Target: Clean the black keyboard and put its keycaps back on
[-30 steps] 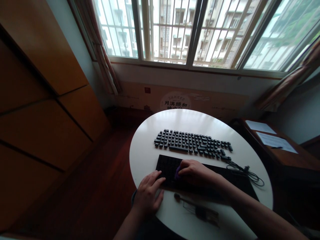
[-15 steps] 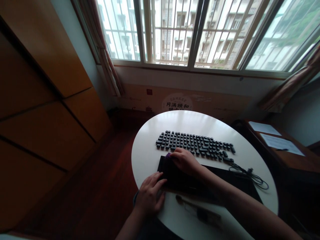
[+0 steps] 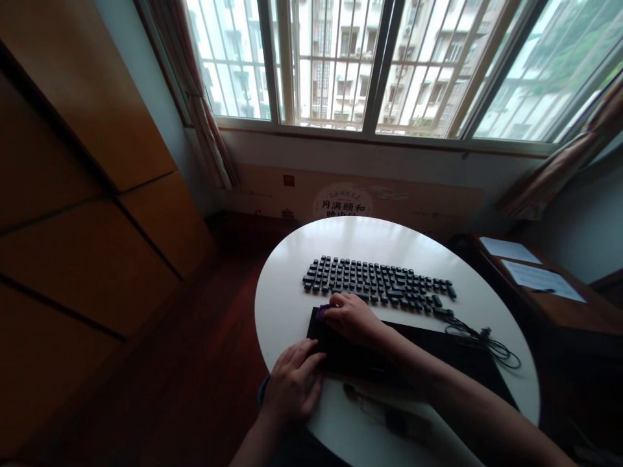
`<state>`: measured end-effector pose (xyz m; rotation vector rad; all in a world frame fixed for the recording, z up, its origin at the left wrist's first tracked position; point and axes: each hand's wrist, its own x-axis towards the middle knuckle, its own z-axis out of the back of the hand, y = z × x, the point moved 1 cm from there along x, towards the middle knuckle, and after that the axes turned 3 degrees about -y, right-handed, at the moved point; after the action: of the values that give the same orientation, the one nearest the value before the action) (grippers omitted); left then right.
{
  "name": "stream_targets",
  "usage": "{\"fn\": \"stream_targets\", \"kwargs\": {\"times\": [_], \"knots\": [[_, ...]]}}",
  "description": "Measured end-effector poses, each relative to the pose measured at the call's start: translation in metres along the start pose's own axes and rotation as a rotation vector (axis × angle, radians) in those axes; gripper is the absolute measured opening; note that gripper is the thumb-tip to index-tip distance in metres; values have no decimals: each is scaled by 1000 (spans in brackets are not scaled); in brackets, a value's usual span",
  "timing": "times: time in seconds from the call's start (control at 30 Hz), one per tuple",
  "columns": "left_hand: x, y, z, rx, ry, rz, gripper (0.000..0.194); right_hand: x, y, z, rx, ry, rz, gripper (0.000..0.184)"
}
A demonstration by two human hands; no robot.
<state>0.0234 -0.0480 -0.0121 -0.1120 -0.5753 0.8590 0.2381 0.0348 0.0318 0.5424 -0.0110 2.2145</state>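
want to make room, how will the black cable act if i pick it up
The cable is probably floppy, being thin and bent into loops. The loops look untied, so they may sag or spread. Part of it lies close to the keycaps, so a tug might nudge some.

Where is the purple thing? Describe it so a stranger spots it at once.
Below the window stands a white table. On it, nearer the person than the rows of black keycaps, lies a flat black slab. The small purple thing is near the slab's far left corner, held in the right hand, its color unlike the black things around it.
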Motion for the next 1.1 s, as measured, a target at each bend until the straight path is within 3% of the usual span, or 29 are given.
{"fn": "stream_targets", "kwargs": {"times": [0.17, 0.27, 0.37, 0.47, 0.53, 0.63, 0.87, 0.97, 1.1], "knots": [[-1, 0, 0, 11, -16, -5, 38, -41, -8, 30, 120, -252, -151, 16], [-2, 1, -1, 39, -14, -43, 41, -75, -21, 52, 70, -355, -283, 19], [-2, 3, -4, 90, -1, -102, 52, -110, -33, 60, -70, -275, -339, 19], [-1, 5, -7, 146, 18, -131, 59, -148, -39, 54, -120, -84, -348, 22], [1, 6, -9, 166, 16, -128, 58, -177, -43, 51, -137, -53, -400, 27], [2, 6, -10, 169, 6, -120, 55, -229, -53, 59, -221, -80, -560, 29], [5, 7, -9, 154, 2, -111, 52, -352, -75, 104, -332, -74, -1031, 34], [5, 9, -9, 131, 1, -112, 52, -363, -67, 104, -287, -98, -1160, 34], [3, 11, -12, 114, -20, -96, 54, -321, -46, 78, -161, -188, -1080, 35]]}}
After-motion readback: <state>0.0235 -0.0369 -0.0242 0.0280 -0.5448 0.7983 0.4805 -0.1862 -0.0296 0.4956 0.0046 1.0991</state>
